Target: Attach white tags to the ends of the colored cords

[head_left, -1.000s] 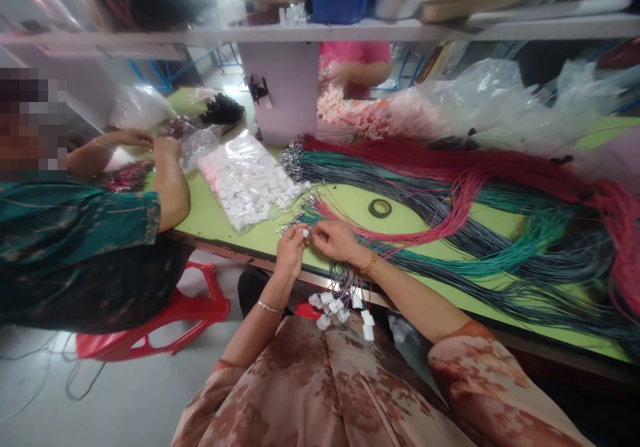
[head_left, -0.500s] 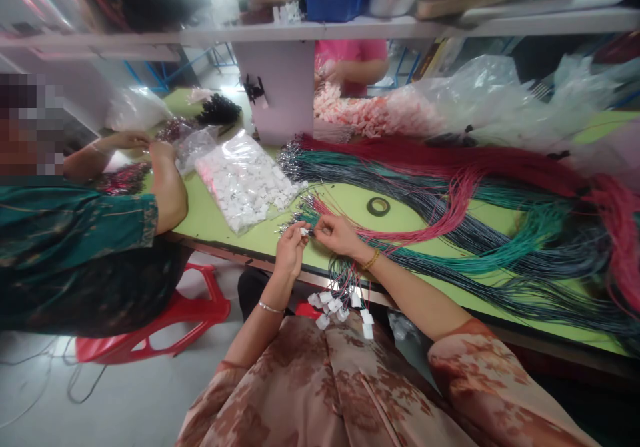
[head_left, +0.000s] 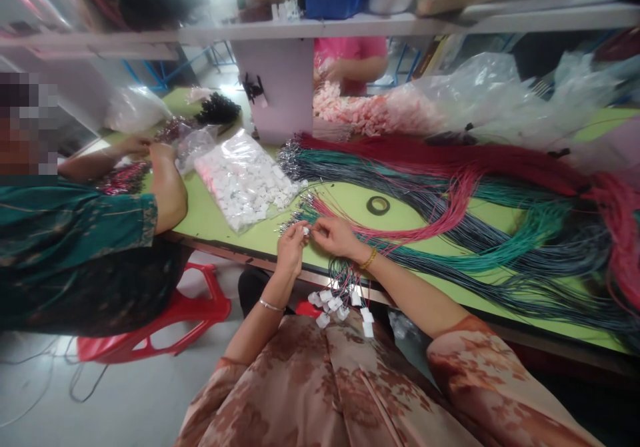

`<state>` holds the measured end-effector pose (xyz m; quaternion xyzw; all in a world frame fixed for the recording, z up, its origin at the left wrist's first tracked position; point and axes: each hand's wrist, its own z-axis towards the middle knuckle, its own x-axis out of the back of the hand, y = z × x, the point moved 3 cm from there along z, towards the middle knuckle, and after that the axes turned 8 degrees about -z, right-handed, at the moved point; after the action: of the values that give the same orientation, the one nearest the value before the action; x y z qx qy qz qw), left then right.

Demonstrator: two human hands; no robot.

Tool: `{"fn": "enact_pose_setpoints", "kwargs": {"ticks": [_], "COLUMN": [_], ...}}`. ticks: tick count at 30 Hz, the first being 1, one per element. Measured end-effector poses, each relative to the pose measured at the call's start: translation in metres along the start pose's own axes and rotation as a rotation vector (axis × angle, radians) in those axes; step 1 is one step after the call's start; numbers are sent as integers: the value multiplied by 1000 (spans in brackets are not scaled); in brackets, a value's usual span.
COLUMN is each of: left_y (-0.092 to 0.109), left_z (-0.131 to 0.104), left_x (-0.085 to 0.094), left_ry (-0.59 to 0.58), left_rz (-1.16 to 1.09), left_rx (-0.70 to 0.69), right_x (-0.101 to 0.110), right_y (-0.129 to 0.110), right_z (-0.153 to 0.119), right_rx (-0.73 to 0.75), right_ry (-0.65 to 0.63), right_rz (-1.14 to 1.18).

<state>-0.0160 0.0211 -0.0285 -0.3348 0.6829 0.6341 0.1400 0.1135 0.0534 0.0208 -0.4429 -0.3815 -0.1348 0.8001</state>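
Observation:
A small white connector housing (head_left: 305, 231) is pinched in the fingertips of my left hand (head_left: 290, 247). My right hand (head_left: 336, 236) is closed right beside it, its fingertips almost touching the housing; a thin wire seems to be between them, though the fingers hide most of it. Below my hands, several white connectors (head_left: 336, 302) on finished-looking wires hang over the table's front edge. Behind the hands lie a pink-red wire bundle (head_left: 450, 210) and a green wire bundle (head_left: 500, 253), their metal-tipped ends near my left hand.
A clear bag of white housings (head_left: 245, 183) lies to the left. A roll of black tape (head_left: 378, 205) sits among the wires on the green table (head_left: 200, 227). At left a co-worker (head_left: 75, 233) works by a red stool (head_left: 155, 327). A shelf (head_left: 210, 31) spans overhead.
My right fingertips have moved slightly left, closer to the white housing in my left hand. The rest looks the same.

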Motion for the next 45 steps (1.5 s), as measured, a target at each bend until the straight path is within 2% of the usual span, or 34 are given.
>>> {"fn": "enact_pose_setpoints", "kwargs": {"ticks": [5,10,14,18,20,25,30,34,36,39,42,45], "left_y": [0,2,2,1,2,3,-1,-1,0,0,0,1], "left_z": [0,1,0,-1,-1,-1,-4,-4,-3,-2,-2,-3], "left_x": [0,0,-1,-1,-1,-2,-2,-1,-1,-1,-2,-1], "left_ry": [14,-2,-24,-14,-3,19,24,25,18,-4,-19,-30], "left_rz": [28,-31,-30,8,5,-18,39,43,20,14,24,30], "left_rx": [-6,50,54,63,79,57,21,-8,-11,-4,7,14], "right_x": [2,2,1,-1,-1,5,1,10,22,38,33,18], "right_y": [3,8,5,-1,-3,-4,-8,-2,12,48,82,98], "right_z": [1,2,0,-3,-4,-3,-6,6,23,56,84,100], "right_rx": [-26,-77,-5,170,204,116,59,59,-10,-268,-514,-628], "right_ry": [-9,-26,-9,-26,-57,-129,-129,-130,-42,170,104,49], "right_rz": [40,114,-24,-236,-296,-302,-318,-193,-105,-178,-303,-337]}}
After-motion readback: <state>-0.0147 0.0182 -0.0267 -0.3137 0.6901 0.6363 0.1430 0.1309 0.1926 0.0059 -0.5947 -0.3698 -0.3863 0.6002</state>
